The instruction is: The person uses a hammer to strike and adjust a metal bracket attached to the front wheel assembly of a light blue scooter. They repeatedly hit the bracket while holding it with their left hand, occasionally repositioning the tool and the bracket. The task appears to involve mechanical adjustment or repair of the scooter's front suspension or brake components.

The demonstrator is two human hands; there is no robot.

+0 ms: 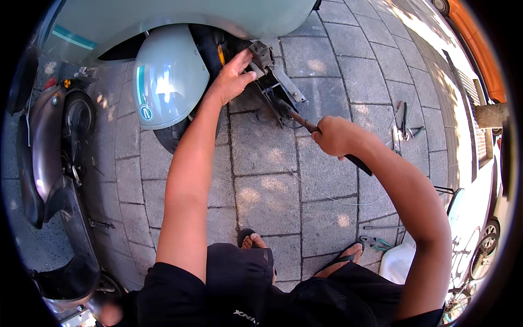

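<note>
My left hand [233, 80] grips the upper end of a greasy, dark metal bracket [287, 87], fingers over it and thumb alongside. The bracket sits beside the tyre of a pale grey-green scooter [218, 13]. My right hand [335, 136] is closed round a tool with a rusty brown shaft [303, 121] and a black handle [359, 164]. The shaft points up and left, and its far end meets the bracket's lower part, where dark metal hides the tip. Next to my left forearm is the scooter's rounded, glossy mudguard [170, 82] over the wheel.
Grey paving slabs [267, 201] lie underfoot. Pliers and other hand tools [404, 128] rest at the right. Green-handled pliers [376, 243] and a white container [397, 263] are near my right foot. A dark scooter [46, 147] stands at the left. A thin wire [327, 200] curves over the slabs.
</note>
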